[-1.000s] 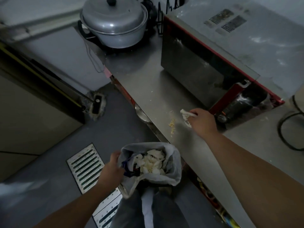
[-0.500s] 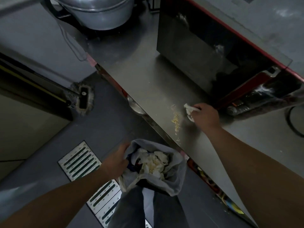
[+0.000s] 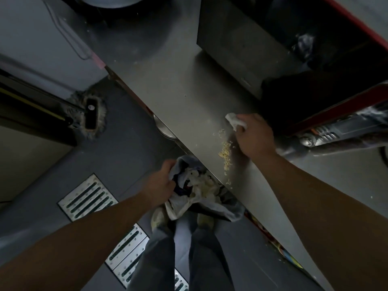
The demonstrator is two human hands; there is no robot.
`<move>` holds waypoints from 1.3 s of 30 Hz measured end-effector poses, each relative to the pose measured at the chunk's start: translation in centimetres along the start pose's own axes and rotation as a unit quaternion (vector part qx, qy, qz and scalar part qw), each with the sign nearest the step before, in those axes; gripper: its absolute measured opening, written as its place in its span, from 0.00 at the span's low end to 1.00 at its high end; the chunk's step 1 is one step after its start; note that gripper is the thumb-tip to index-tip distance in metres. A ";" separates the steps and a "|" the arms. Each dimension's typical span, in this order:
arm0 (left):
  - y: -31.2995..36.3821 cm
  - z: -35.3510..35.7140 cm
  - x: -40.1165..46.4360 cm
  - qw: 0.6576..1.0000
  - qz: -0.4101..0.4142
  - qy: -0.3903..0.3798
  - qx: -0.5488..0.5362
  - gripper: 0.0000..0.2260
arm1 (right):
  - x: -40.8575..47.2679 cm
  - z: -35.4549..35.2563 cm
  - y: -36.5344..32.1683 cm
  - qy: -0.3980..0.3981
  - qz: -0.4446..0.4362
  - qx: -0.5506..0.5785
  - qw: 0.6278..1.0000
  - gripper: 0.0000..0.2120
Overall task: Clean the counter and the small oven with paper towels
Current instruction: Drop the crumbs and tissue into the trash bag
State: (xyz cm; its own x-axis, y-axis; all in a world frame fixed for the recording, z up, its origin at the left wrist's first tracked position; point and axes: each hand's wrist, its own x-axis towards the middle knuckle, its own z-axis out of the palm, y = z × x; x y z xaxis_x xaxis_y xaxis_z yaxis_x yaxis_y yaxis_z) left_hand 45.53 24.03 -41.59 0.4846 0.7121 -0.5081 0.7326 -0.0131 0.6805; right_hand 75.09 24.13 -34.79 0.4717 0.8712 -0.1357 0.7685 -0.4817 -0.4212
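Observation:
My right hand [image 3: 253,136] grips a crumpled white paper towel [image 3: 234,120] against the steel counter [image 3: 178,91], just in front of the small red-trimmed oven [image 3: 273,55]. Yellowish crumbs [image 3: 225,153] lie in a trail on the counter left of that hand, running toward the counter's front edge. My left hand [image 3: 160,184] holds the rim of a grey plastic bag [image 3: 210,192] below the counter edge. The bag is full of used white towels.
A large metal pot [image 3: 109,0] sits at the counter's far end. A mop head [image 3: 90,114] lies on the grey floor to the left, near slotted metal drain grates [image 3: 88,196]. My legs [image 3: 178,259] stand under the bag.
The view has tilted down and closer. My right hand has slid the towel slightly along the counter behind the crumbs. My left hand has brought the bag up under the counter edge.

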 end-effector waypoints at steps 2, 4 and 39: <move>0.6 0.7 1.0 1.000 0.000 0.003 0.006 0.24 | -0.2 0.4 -0.3 -0.024 -0.026 -0.019 0.999 0.19; 0.9 1.2 1.8 1.000 0.001 0.004 0.009 0.24 | -0.7 0.5 -0.6 -0.048 -0.023 -0.010 0.999 0.20; 0.9 1.0 -0.5 1.000 -0.016 0.008 0.019 0.22 | -16.3 3.0 0.3 -0.030 -0.011 0.027 0.999 0.19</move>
State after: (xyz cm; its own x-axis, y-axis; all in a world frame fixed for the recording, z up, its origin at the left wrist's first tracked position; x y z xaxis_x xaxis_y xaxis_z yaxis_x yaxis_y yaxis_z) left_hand 46.44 22.93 -41.25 0.4530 0.7238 -0.5205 0.7652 -0.0162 0.6436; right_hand 66.30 10.04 -35.39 0.4275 0.8864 -0.1778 0.7532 -0.4580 -0.4722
